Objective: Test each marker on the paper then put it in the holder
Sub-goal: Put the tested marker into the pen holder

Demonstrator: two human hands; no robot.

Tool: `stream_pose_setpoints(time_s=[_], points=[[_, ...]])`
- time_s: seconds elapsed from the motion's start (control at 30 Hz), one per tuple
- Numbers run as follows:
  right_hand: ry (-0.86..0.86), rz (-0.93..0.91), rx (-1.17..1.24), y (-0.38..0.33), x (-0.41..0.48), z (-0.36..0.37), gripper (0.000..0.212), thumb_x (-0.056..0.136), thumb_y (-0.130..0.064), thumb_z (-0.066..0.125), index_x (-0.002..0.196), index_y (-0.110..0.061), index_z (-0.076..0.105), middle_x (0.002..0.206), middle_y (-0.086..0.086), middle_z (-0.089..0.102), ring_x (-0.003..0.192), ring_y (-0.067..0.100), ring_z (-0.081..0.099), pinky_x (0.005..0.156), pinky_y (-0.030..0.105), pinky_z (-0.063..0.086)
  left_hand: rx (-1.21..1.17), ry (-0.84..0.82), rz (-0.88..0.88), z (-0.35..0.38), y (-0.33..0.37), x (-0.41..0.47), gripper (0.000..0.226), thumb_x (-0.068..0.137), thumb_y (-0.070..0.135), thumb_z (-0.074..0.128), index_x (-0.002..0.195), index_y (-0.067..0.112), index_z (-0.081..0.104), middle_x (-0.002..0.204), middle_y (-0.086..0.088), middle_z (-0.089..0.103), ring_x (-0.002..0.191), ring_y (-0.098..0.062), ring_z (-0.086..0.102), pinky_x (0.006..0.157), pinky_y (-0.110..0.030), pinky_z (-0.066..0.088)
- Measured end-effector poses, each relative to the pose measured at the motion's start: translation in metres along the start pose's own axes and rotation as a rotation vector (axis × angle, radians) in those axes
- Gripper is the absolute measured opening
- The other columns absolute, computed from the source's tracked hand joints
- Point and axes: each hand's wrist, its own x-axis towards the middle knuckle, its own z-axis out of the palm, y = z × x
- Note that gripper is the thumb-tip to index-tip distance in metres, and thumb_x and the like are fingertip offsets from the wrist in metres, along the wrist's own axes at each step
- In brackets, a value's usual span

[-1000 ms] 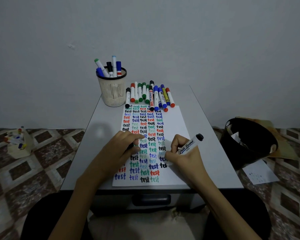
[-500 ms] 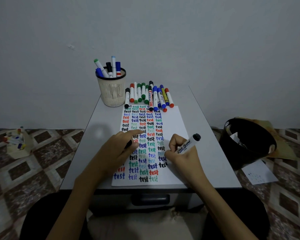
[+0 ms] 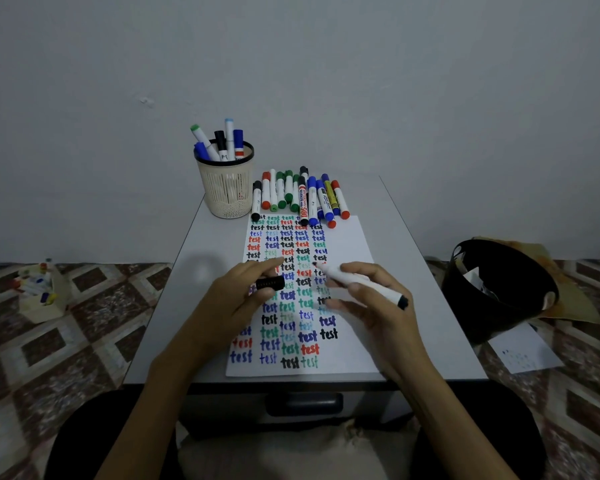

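Note:
A white paper (image 3: 350,244) covered with coloured "test" words lies on the small grey table (image 3: 430,306). My right hand (image 3: 374,306) holds an uncapped white marker (image 3: 361,284) above the paper, its tip pointing left toward my left hand. My left hand (image 3: 236,299) pinches the marker's black cap (image 3: 270,283) just left of that tip. A cream mesh holder (image 3: 226,188) with several markers stands at the table's back left. Beside it, a row of several capped markers (image 3: 302,197) lies along the paper's far edge.
A black bin (image 3: 499,289) sits on the patterned floor to the right, with a sheet of paper (image 3: 523,351) next to it. A small box of markers (image 3: 39,289) rests on the floor at the left. A drawer handle (image 3: 303,403) shows under the table's front edge.
My right hand lifted the marker off the paper and turned it, tip now pointing left. My left hand rose from the paper and brought the black cap toward the tip.

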Motion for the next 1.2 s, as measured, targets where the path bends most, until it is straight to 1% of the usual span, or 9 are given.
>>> stream_pose_setpoints(time_s=[0.07,0.17,0.3,0.4,0.53,0.73,0.83,1.0,1.2], points=[[-0.039,0.024,0.064,-0.001,0.0,0.0,0.019,0.08,-0.005,0.056,0.095,0.002,0.066,0.095,0.026,0.069,0.084,0.034,0.07,0.066,0.036,0.059,-0.034,0.044,0.01,-0.002,-0.001,-0.001,0.034,0.092,0.042,0.045,0.126,0.036,0.047,0.113,0.026,0.053,0.102,0.002,0.056,0.081,-0.018,0.05],[-0.026,0.008,0.009,0.0,0.0,0.001,0.014,0.081,-0.001,0.058,0.092,0.007,0.06,0.085,0.028,0.067,0.072,0.034,0.069,0.062,0.035,0.059,-0.032,0.079,0.065,-0.005,0.001,-0.001,0.031,0.09,0.04,0.047,0.118,0.029,0.056,0.112,0.016,0.061,0.101,-0.003,0.059,0.083,-0.019,0.049],[-0.005,-0.005,-0.033,0.002,0.001,0.0,0.005,0.086,0.009,0.058,0.091,0.008,0.059,0.086,0.031,0.066,0.071,0.035,0.069,0.064,0.035,0.058,-0.04,0.074,0.118,-0.007,0.005,-0.001,0.029,0.089,0.035,0.051,0.114,0.024,0.06,0.109,0.014,0.063,0.102,0.0,0.059,0.084,-0.013,0.046],[-0.035,0.001,-0.045,0.001,0.001,0.003,0.007,0.086,0.01,0.056,0.092,0.011,0.059,0.088,0.033,0.065,0.073,0.037,0.069,0.068,0.038,0.059,-0.095,0.039,0.115,-0.007,0.006,-0.002,0.026,0.089,0.032,0.054,0.112,0.024,0.063,0.108,0.012,0.065,0.1,-0.003,0.061,0.082,-0.016,0.049],[-0.112,0.042,-0.105,0.0,0.002,0.004,0.013,0.084,0.01,0.061,0.097,0.01,0.063,0.092,0.025,0.07,0.078,0.037,0.071,0.071,0.037,0.06,-0.151,0.043,0.121,-0.007,0.005,-0.003,0.026,0.086,0.029,0.059,0.11,0.021,0.067,0.102,0.011,0.069,0.096,-0.008,0.064,0.081,-0.019,0.05],[-0.163,-0.028,-0.464,0.001,0.009,0.001,0.016,0.084,-0.01,0.071,0.1,-0.008,0.074,0.085,0.011,0.073,0.065,0.024,0.065,0.056,0.033,0.055,-0.315,0.111,0.004,-0.008,0.0,-0.006,0.037,0.077,0.041,0.065,0.104,0.016,0.07,0.103,0.01,0.07,0.093,-0.008,0.067,0.079,-0.021,0.054],[-0.223,-0.058,-0.629,0.005,0.014,0.003,0.011,0.087,-0.022,0.068,0.097,-0.024,0.074,0.088,0.005,0.071,0.076,0.026,0.066,0.065,0.044,0.056,-0.324,0.131,0.007,-0.008,-0.003,-0.004,0.034,0.078,0.038,0.065,0.101,0.015,0.072,0.099,0.008,0.071,0.092,-0.01,0.067,0.077,-0.022,0.054],[-0.229,-0.047,-0.591,0.011,0.016,0.014,0.011,0.09,-0.027,0.066,0.094,-0.02,0.073,0.084,0.015,0.069,0.08,0.037,0.062,0.07,0.051,0.05,-0.24,0.185,0.09,-0.011,-0.006,-0.001,0.024,0.082,0.025,0.061,0.099,0.011,0.07,0.095,0.009,0.071,0.091,-0.008,0.067,0.078,-0.018,0.051],[-0.199,-0.004,-0.55,0.016,0.016,0.024,0.015,0.091,-0.03,0.065,0.084,-0.019,0.072,0.087,0.01,0.07,0.086,0.035,0.064,0.08,0.056,0.051,-0.13,0.226,0.168,-0.014,-0.007,0.0,0.022,0.084,0.024,0.06,0.098,0.01,0.068,0.095,0.005,0.069,0.09,-0.003,0.065,0.081,-0.015,0.048]])
